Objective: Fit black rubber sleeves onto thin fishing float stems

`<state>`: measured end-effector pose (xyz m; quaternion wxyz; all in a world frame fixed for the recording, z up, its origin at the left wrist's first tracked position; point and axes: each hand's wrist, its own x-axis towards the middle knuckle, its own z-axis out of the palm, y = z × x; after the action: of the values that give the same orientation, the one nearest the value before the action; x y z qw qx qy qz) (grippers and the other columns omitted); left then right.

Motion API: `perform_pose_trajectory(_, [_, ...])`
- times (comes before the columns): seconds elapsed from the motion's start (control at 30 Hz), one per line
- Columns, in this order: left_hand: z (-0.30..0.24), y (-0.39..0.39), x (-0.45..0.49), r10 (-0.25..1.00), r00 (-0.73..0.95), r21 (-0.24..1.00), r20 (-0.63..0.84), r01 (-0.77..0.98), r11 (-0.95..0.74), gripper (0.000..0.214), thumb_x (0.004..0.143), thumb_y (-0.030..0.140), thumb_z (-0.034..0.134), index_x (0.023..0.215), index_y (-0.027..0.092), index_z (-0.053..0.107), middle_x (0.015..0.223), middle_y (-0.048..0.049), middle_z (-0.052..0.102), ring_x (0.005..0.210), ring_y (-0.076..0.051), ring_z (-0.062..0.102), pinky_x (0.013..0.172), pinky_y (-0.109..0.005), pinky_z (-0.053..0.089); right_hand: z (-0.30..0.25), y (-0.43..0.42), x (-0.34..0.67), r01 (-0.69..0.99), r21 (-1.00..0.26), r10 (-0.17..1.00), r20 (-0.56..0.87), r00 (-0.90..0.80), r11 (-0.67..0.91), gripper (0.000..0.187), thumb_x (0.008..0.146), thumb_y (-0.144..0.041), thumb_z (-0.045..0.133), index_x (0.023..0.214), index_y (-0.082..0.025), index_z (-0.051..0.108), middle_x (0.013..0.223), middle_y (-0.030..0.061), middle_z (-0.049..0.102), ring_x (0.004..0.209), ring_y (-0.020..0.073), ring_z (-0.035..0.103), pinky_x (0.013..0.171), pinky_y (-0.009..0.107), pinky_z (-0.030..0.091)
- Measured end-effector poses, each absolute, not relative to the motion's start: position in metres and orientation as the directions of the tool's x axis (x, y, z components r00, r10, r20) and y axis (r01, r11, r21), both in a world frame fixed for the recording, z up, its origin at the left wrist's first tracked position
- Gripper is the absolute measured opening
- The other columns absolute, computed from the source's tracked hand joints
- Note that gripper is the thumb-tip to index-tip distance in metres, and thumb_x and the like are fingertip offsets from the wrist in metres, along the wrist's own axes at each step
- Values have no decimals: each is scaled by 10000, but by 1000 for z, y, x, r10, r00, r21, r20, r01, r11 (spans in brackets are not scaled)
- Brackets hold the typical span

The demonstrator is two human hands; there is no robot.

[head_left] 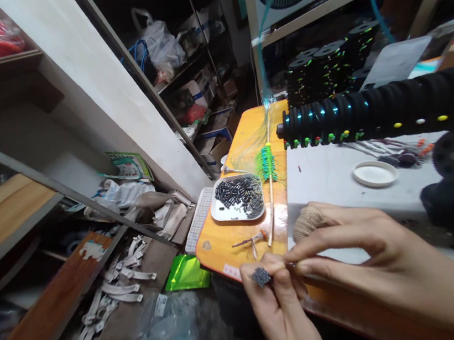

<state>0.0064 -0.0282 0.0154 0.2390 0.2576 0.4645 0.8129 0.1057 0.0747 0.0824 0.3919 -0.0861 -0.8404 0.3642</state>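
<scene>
My left hand point(285, 310) is closed around a bundle of thin dark grey pieces point(261, 277), whose ends show above the fingers. Beside it, my right hand point(347, 260) pinches something tiny between thumb and index fingertip, too small to make out. A beige ribbed cover point(309, 220) sits by the right hand's fingers. Just beyond the hands lie a small brown stick with thread tied at its end point(248, 241) and a light wooden stick with green bristly bits point(267, 164). A white tray point(216, 216) holds many short black cylinders.
The hands are over the front edge of an orange table point(212, 244). A black ribbed rod with coloured beads point(370, 115) reaches in from the right above a small white dish point(375, 174). Shelves stand left and behind; a green packet point(187, 271) lies below the table's left corner.
</scene>
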Motion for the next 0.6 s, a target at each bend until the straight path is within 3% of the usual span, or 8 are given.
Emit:
perform_pose_trajectory(0.17, [22,-25,0,622,-735,815,271,-169,-554,149,993,399,670,889,292,676,883,38,676,633,-98,539,617,-203,494,86,66,106,-52,-656,451,571,-686,753,147,921,-75,649,881,-199,717,870,50,714,796,152,686,676,224,557])
perform_pose_trajectory(0.3, [37,-23,-7,526,-784,714,331,-157,-683,133,991,375,682,898,281,695,577,74,493,504,-91,397,497,-147,391,90,70,108,-22,-582,401,586,-705,813,153,924,-71,598,905,-193,688,873,59,692,794,167,667,671,242,560])
perform_pose_trajectory(0.37, [45,-23,-9,477,-808,678,345,-137,-722,146,977,366,703,875,263,710,535,81,407,473,-92,323,446,-137,338,90,74,108,-44,-569,382,605,-698,821,152,929,-67,597,922,-191,685,880,59,690,796,165,671,678,240,567])
perform_pose_trajectory(0.5, [49,-30,-13,390,-813,652,432,-17,-758,128,980,366,701,902,265,713,524,81,430,448,-102,282,388,-159,271,86,81,108,-155,-539,296,655,-696,828,167,966,-62,601,1015,-182,706,915,62,710,812,144,704,681,202,579])
perform_pose_trajectory(0.6, [39,-47,-17,424,-754,670,502,30,-741,95,986,380,681,936,300,697,526,72,514,447,-117,319,400,-186,307,84,92,113,-114,-358,185,698,-691,927,203,1025,-82,539,1018,-182,716,980,87,756,894,168,740,775,240,612])
